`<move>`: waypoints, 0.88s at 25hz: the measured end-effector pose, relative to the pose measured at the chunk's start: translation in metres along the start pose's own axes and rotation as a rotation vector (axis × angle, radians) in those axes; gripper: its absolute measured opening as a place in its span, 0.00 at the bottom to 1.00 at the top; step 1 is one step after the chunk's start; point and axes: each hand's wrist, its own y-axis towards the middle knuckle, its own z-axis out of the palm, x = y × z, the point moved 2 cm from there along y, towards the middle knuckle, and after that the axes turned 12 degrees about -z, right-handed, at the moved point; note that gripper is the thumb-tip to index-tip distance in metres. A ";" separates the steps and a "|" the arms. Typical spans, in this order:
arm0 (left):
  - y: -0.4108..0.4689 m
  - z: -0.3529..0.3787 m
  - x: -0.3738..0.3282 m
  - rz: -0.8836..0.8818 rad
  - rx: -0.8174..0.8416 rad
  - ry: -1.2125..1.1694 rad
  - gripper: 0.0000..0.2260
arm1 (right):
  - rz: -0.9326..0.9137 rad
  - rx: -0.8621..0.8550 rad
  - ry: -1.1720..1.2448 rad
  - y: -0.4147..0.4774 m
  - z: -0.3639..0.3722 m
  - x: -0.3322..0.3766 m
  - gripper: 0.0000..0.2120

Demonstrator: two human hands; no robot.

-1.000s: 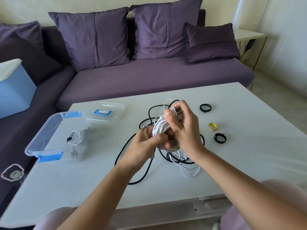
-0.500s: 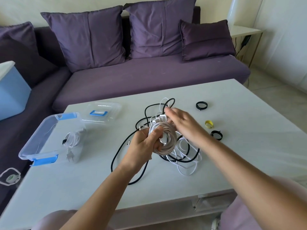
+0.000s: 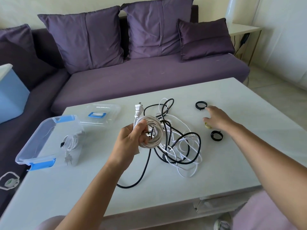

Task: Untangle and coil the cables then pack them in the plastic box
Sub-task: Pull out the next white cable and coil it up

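My left hand [image 3: 132, 138] grips a coiled white cable [image 3: 153, 130] above the table, its white plug [image 3: 138, 110] sticking up. Below and to the right lies a tangle of black cable [image 3: 187, 146] and thin white cable [image 3: 187, 173]. My right hand [image 3: 216, 118] reaches out over the table with fingers extended near a black strap ring [image 3: 200, 105], partly covering a small yellow ring [image 3: 207, 125]. A second black ring [image 3: 216, 135] lies just below that hand. The clear plastic box [image 3: 33, 146] with blue latches sits at the left and holds a tied white cable [image 3: 70, 143].
The box's clear lid [image 3: 101, 113] with a blue handle lies behind the box. The white table [image 3: 249, 155] stands in front of a purple sofa [image 3: 149, 77] with cushions. A light blue container [image 3: 10, 97] sits on the sofa at the far left.
My right hand has let go of the white coil and moved right toward the rings. My left hand now holds the coil alone, with the plug standing free.
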 end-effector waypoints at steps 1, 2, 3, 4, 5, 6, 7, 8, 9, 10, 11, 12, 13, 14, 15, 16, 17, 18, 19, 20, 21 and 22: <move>0.002 -0.002 0.001 -0.010 -0.011 -0.008 0.15 | -0.025 0.029 -0.027 0.008 0.003 -0.001 0.29; 0.005 -0.004 0.002 -0.022 -0.021 -0.014 0.14 | -0.045 0.044 -0.044 0.017 0.003 -0.001 0.29; 0.007 -0.005 0.003 -0.031 -0.030 -0.020 0.14 | -0.054 0.047 -0.051 0.024 0.002 -0.001 0.28; 0.010 -0.007 0.004 -0.038 -0.038 -0.025 0.14 | -0.051 0.045 -0.054 0.030 0.002 -0.001 0.27; 0.012 -0.009 0.004 -0.045 -0.044 -0.022 0.14 | -0.037 0.044 -0.055 0.036 0.000 -0.001 0.27; 0.015 -0.011 0.004 -0.052 -0.050 -0.017 0.15 | -0.013 0.047 -0.044 0.043 0.000 -0.003 0.27; 0.016 -0.013 0.004 -0.052 -0.054 -0.014 0.15 | 0.011 0.043 -0.032 0.048 0.002 -0.005 0.27; 0.017 -0.015 0.004 -0.051 -0.055 -0.010 0.15 | 0.032 0.028 -0.027 0.050 0.003 -0.009 0.27; 0.019 -0.017 0.004 -0.054 -0.055 -0.002 0.15 | 0.043 0.002 -0.022 0.053 0.006 -0.012 0.25; 0.020 -0.020 0.005 -0.061 -0.054 0.005 0.15 | 0.041 -0.042 -0.024 0.055 0.009 -0.015 0.21; 0.021 -0.022 0.006 -0.070 -0.051 0.007 0.15 | 0.027 -0.094 -0.039 0.056 0.011 -0.019 0.17; 0.022 -0.024 0.006 -0.083 -0.046 0.004 0.15 | 0.021 -0.152 -0.029 0.056 0.013 -0.022 0.12; 0.023 -0.026 0.006 -0.094 -0.037 -0.004 0.15 | 0.021 -0.206 0.020 0.054 0.014 -0.023 0.09; 0.023 -0.027 0.007 -0.100 -0.022 -0.013 0.15 | 0.027 -0.244 0.082 0.052 0.014 -0.022 0.06; 0.023 -0.029 0.007 -0.098 -0.006 -0.014 0.15 | 0.028 -0.280 0.125 0.051 0.012 -0.019 0.06; 0.023 -0.030 0.006 -0.094 0.007 -0.006 0.15 | 0.035 -0.322 0.144 0.050 0.006 -0.013 0.08; 0.021 -0.031 0.005 -0.090 0.012 0.005 0.16 | 0.030 -0.379 0.157 0.049 -0.003 -0.004 0.10; 0.020 -0.033 0.004 -0.085 0.010 0.010 0.16 | 0.016 -0.439 0.190 0.048 -0.016 0.010 0.11; 0.018 -0.033 0.002 -0.085 0.006 0.006 0.16 | -0.012 -0.493 0.259 0.046 -0.031 0.027 0.11; 0.016 -0.034 -0.001 -0.084 -0.002 -0.005 0.16 | -0.059 -0.532 0.364 0.042 -0.048 0.047 0.11; 0.014 -0.034 -0.004 -0.082 -0.014 -0.017 0.15 | -0.125 -0.545 0.474 0.036 -0.064 0.067 0.10; 0.012 -0.036 -0.007 -0.077 -0.030 -0.021 0.15 | -0.206 -0.539 0.561 0.027 -0.077 0.089 0.09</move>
